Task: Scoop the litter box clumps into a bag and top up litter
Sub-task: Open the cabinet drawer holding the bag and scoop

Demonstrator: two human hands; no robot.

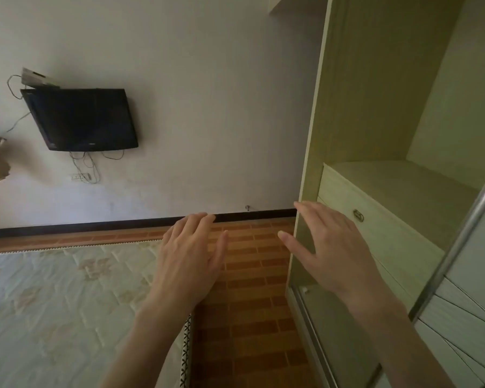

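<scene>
No litter box, scoop, bag or litter is in view. My left hand (192,254) is stretched out in front of me, palm down, fingers apart, holding nothing, above the edge of a mattress and the floor. My right hand (329,249) is also held out flat with spread fingers and holds nothing; it hovers in front of the open wardrobe's left side panel.
A bare quilted mattress (53,303) fills the lower left. An orange brick-pattern floor (252,303) runs between it and a pale wooden wardrobe (375,135) with a drawer (375,233) and sliding door (473,275) at the right. A black television (80,119) hangs on the wall.
</scene>
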